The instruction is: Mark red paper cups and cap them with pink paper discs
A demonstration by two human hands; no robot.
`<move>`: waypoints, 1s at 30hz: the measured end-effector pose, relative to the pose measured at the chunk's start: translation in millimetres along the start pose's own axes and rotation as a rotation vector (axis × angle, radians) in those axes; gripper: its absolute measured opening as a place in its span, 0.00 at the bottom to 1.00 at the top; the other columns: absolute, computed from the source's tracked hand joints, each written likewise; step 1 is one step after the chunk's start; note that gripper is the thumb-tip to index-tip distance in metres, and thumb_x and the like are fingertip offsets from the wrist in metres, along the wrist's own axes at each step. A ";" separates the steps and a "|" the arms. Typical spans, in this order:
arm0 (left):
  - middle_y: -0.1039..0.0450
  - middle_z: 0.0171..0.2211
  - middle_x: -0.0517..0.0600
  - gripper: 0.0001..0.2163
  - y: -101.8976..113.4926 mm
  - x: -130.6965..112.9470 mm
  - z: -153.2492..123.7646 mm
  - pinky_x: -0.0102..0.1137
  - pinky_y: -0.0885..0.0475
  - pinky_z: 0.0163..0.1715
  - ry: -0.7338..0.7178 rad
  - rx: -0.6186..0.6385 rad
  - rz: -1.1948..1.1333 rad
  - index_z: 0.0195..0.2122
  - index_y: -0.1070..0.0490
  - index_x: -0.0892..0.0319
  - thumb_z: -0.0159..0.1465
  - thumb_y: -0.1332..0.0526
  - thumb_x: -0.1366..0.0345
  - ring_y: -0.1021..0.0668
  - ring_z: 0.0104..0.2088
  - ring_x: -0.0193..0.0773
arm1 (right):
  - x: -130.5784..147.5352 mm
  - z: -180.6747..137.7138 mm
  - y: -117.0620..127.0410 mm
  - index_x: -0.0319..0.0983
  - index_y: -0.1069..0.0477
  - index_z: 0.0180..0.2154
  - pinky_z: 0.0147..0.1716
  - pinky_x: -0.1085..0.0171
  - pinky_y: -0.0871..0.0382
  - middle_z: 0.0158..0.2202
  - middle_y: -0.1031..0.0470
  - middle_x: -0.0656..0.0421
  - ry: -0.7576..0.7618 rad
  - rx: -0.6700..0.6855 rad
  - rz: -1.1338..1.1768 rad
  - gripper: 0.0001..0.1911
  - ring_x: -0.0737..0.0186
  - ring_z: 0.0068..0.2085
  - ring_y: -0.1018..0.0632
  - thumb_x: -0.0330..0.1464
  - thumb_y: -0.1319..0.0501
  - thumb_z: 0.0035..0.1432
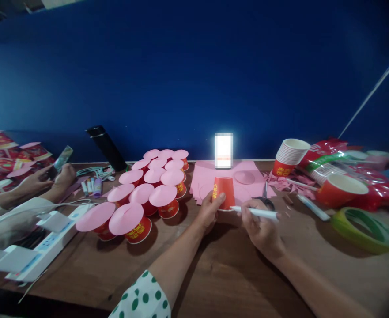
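Observation:
My left hand [210, 207] grips a red paper cup [225, 187] turned upside down, its white rim downward and yellow lettering on its left side. A white marker pen [258, 213] lies in my right hand [258, 225], its tip at the cup's lower right edge; I cannot tell whether it touches. Behind the cup, pink paper sheets [207, 176] lie on the table. To the left stand several upturned red cups, each topped with a pink paper disc [126, 218]. Dark-handled scissors [266, 201] lie just beyond my right hand.
A lit phone [224, 152] stands against the blue wall. Stacked cups [292, 152], a loose cup [341, 190] and green tape [363, 229] are on the right. At left are a power strip [48, 247], a black bottle [106, 148] and another person's hands [60, 176] holding a phone.

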State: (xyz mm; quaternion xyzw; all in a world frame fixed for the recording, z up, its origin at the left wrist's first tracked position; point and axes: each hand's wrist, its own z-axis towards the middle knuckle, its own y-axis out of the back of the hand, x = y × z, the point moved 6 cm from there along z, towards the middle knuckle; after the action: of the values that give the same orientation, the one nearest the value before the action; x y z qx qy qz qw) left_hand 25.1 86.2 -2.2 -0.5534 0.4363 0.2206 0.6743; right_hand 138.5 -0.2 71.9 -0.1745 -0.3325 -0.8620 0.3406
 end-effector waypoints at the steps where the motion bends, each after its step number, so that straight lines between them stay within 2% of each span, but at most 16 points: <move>1: 0.26 0.31 0.50 0.15 -0.1 0.0 -0.1 0.30 0.32 0.35 0.001 0.002 0.002 0.38 0.29 0.63 0.55 0.34 0.58 0.25 0.30 0.33 | 0.6 0.4 0.5 0.40 0.35 0.29 0.29 0.69 0.32 0.24 0.28 0.61 0.014 -0.009 -0.008 0.08 0.67 0.25 0.26 0.30 0.48 0.62; 7: 0.25 0.32 0.51 0.17 -0.3 0.2 0.4 0.32 0.31 0.35 -0.007 0.003 0.008 0.38 0.29 0.63 0.53 0.33 0.56 0.25 0.31 0.35 | 0.2 1.0 0.5 0.40 0.35 0.29 0.27 0.70 0.33 0.23 0.29 0.62 0.031 -0.024 -0.011 0.09 0.68 0.24 0.27 0.29 0.48 0.61; 17: 0.25 0.32 0.51 0.17 0.5 -0.9 -0.5 0.32 0.31 0.36 -0.029 -0.025 0.010 0.38 0.28 0.62 0.53 0.33 0.56 0.24 0.32 0.36 | 2.7 1.3 -1.3 0.40 0.37 0.28 0.26 0.67 0.33 0.22 0.28 0.61 0.009 0.052 -0.072 0.09 0.66 0.23 0.27 0.32 0.49 0.62; 30: 0.26 0.33 0.50 0.14 -3.2 -2.5 -1.8 0.31 0.32 0.38 -0.032 0.027 -0.016 0.39 0.29 0.63 0.56 0.35 0.59 0.25 0.32 0.35 | -4.6 -0.5 1.6 0.40 0.36 0.29 0.26 0.68 0.34 0.23 0.27 0.61 -0.028 -0.020 -0.063 0.10 0.66 0.23 0.26 0.33 0.48 0.62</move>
State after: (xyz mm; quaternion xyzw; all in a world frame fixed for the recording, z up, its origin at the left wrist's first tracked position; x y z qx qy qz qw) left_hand 25.7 84.0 1.6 -0.5442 0.4236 0.2182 0.6905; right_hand 142.9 0.8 69.9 -0.1796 -0.3340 -0.8731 0.3065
